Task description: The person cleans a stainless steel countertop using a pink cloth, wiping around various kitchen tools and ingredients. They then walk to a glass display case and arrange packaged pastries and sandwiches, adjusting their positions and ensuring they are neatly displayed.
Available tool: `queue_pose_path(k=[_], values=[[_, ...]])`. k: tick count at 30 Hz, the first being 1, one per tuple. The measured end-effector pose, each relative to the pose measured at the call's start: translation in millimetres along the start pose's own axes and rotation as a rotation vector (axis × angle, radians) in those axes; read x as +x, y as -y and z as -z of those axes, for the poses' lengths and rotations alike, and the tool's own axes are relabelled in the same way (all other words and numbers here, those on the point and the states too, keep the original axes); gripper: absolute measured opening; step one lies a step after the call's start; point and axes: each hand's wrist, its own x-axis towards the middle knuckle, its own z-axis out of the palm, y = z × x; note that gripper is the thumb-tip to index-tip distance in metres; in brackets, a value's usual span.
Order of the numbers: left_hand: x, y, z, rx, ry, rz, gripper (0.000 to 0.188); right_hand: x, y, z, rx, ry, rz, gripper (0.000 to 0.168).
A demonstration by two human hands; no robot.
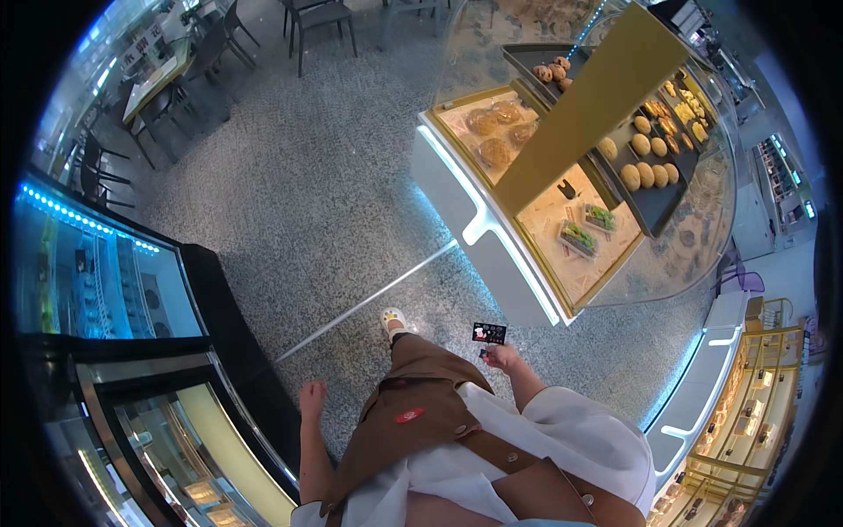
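In my right hand [504,358] is a small black sign card [489,333] with writing and a pink picture, held low by a dark clip or base. The card is over the floor, apart from the bakery display stand [454,197]. My left hand [313,398] hangs at my side with the fingers curled in, and nothing shows in it. On the stand's near board sit two clear boxes of food with green topping [579,238]. A small dark holder [566,190] lies behind them.
Beyond the gold post [593,105], dark trays [658,204] bear several round breads. Wrapped breads [494,153] lie left of it. A lit glass display case [99,283] stands left, bread shelves [751,395] right. A pale strip [369,300] crosses the floor; chairs [319,20] stand farther off.
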Motion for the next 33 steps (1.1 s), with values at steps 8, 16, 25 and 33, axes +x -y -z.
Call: queue_pose_path(k=[8, 16, 25, 33], values=[[25.5, 27.1, 46.0, 0.811, 0.499, 0.069, 0.029, 53.0, 242.5, -158.9, -0.048, 0.143, 0.258, 0.014], [276.8, -81.2, 74.6, 0.846, 0.484, -0.029, 0.029, 71.1, 423.6, -300.2, 0.003, 0.197, 0.376, 0.014], [591.3, -499.9, 23.7, 0.196, 0.365, -0.166, 0.025, 54.1, 639.3, -420.4, 0.2, 0.291, 0.419, 0.013], [726.3, -726.2, -82.0, -0.388, 0.79, 0.369, 0.038, 140.6, 828.2, -503.1, 0.361, 0.551, 0.406, 0.017]])
